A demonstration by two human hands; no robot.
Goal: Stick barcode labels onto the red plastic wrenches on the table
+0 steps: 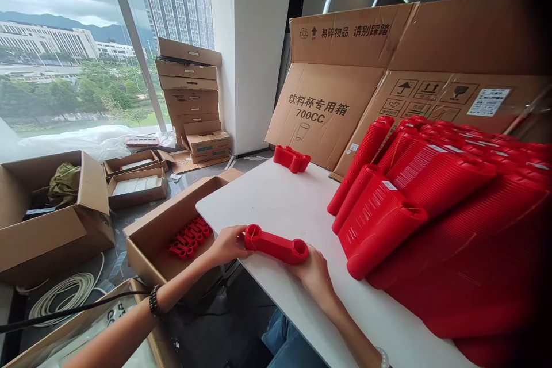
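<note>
Hands grip red holder [276, 244] at table [280, 201] edge: left hand [227, 244] on L end, right hand [314, 276] on R; long axis runs L-R.

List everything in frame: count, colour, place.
red holder: 1, red, near table edge, gripped at both ends
second holder: 1, red, far table edge
sleeve stacks: many, red, table right
table: 1, white, centre
open box: 1, brown, floor left of table, red parts inside
big cartons: brown, leaning behind table
stacked boxes: brown, by window
cable coil: 1, white, floor
left hand: holder's left end
right hand: holder's right end
</note>
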